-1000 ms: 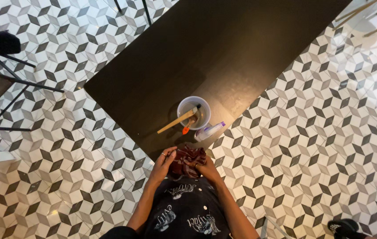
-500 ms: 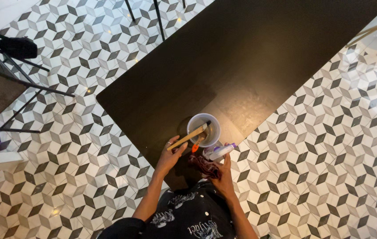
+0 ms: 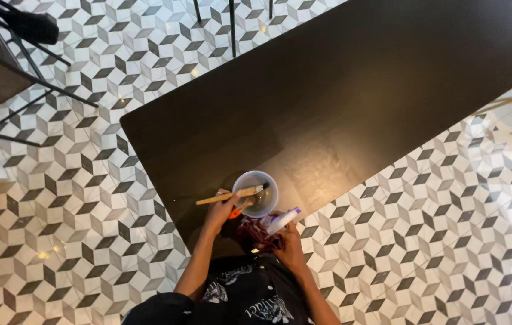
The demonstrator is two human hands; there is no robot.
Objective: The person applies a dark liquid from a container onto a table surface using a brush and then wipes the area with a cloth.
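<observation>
Below us the floor (image 3: 87, 180) is covered with tiles in a white, grey and black cube pattern, and a long dark bench (image 3: 340, 90) crosses it diagonally. At the near corner of the bench stands a clear plastic cup (image 3: 256, 194). A brush (image 3: 232, 195) with a pale wooden handle lies across its rim, the bristles over the cup and the handle pointing left. Just beside the cup, on its right, we see a small white bottle (image 3: 281, 221) with a purple cap, lying tilted; its label is too small to read. A dark red cloth (image 3: 254, 233) is bunched at the edge of the bench, below the cup.

Our left hand (image 3: 218, 212) reaches forward from a bent arm, and its fingers close around the brush handle near the cup; something small and orange (image 3: 235, 212) shows at this hand. Our right hand (image 3: 289, 245) rests on the cloth, touching the bottle; we cannot tell if its fingers grip the bottle or only the cloth. A dark chair (image 3: 9, 66) stands at the top left.
</observation>
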